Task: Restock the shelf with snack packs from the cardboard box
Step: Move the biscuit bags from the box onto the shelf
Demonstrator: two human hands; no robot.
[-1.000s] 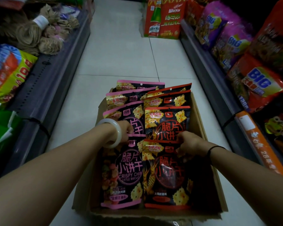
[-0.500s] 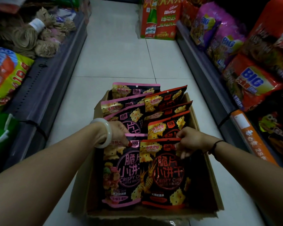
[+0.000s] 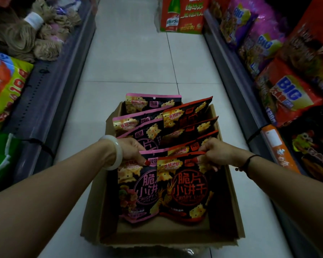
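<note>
pink pack [image 3: 138, 185] and red pack [image 3: 186, 187] stand at the front of the cardboard box [image 3: 231, 211] on the floor [image 3: 129, 62]. left hand [image 3: 131, 149] pinches pink's top edge, right hand [image 3: 213, 151] pinches red's. lift straight up, keep clear of rows [image 3: 190, 125] behind. since a second ago: both packs pulled more upright

Four pink packs [image 3: 136, 185]; four red packs [image 3: 188, 189]; one box [image 3: 95, 205].

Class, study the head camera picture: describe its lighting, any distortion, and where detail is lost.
Head view: dim overall, the pale floor brightest; head view: wide-angle stretch splays the left shelf and right shelf outward; head view: the top right corner sinks into black, yet large print on the pink pack and red pack stays legible.
</note>
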